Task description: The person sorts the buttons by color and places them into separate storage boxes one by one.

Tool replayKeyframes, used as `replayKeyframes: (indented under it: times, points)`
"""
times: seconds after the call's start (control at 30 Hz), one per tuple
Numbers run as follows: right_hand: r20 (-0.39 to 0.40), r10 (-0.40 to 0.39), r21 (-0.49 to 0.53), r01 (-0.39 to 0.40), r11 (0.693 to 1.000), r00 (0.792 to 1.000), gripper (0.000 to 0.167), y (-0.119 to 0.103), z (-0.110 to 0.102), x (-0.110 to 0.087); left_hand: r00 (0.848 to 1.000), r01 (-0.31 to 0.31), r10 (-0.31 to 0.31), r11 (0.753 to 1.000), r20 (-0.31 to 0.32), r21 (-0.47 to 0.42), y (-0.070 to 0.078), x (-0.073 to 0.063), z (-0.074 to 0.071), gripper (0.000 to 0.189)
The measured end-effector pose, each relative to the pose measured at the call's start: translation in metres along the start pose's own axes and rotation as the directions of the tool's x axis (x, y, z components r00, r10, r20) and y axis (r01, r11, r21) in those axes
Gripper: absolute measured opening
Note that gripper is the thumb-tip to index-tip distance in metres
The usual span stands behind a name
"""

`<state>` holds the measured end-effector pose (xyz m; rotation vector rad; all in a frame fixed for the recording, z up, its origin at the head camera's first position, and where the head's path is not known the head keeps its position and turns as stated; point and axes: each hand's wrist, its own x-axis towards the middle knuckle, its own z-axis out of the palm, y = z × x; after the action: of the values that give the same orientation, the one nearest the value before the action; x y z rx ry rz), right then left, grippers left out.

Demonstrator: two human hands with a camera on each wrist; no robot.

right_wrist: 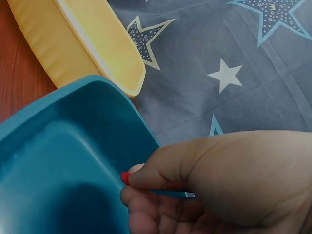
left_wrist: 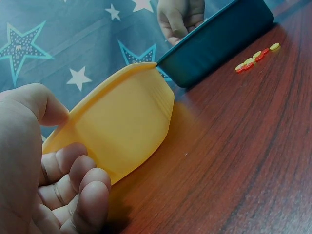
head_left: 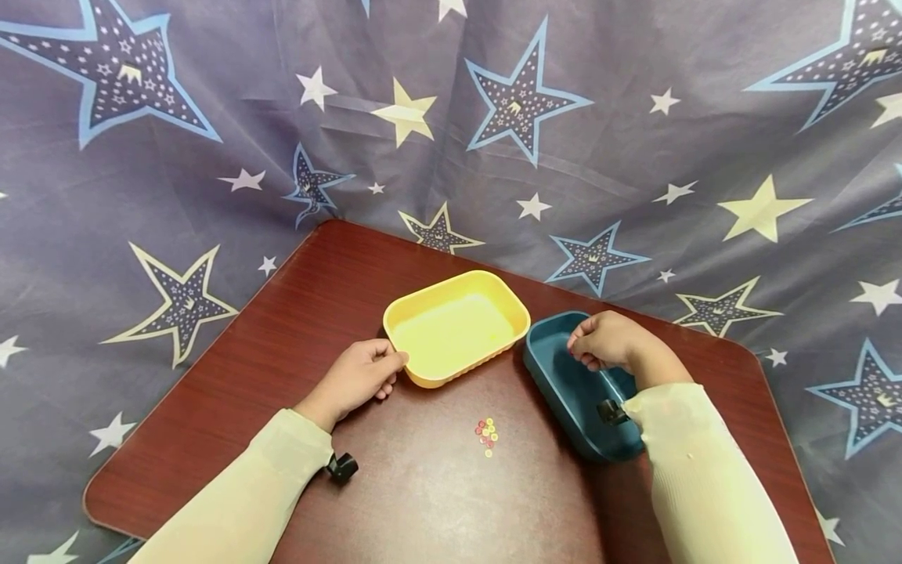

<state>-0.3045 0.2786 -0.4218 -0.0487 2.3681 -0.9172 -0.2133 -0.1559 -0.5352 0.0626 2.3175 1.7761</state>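
Note:
My left hand [head_left: 362, 372] holds the near-left corner of a yellow plastic tray [head_left: 421, 379]. In the left wrist view the thumb lies at the tray's rim, with curled fingers [left_wrist: 92, 190] beside its outer wall. Over a dark blue tray [head_left: 557, 392], my right hand [head_left: 609, 345] pinches a small red button [right_wrist: 125, 178] between thumb and fingertips, above the tray's floor. Several loose red and yellow buttons [head_left: 488, 432] lie in a small cluster on the tabletop, in front of the two trays.
The dark red wooden table [head_left: 303, 298] has rounded corners. Behind it hangs a grey-blue curtain [head_left: 423, 172] with a star pattern, close to the table's back edges. The yellow tray's right end meets the blue tray's far-left corner in the head view.

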Motion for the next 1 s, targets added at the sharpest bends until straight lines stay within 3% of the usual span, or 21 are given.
replayKeyframes:
  times: [1.0]
  points:
    - [-0.016, 0.035, 0.005, -0.034, 0.999, 0.999, 0.018, 0.0045, 0.0022, 0.0000, 1.000, 0.001, -0.001, 1.000, 0.009, -0.021, -0.0011, 0.0007, -0.0010, 0.039]
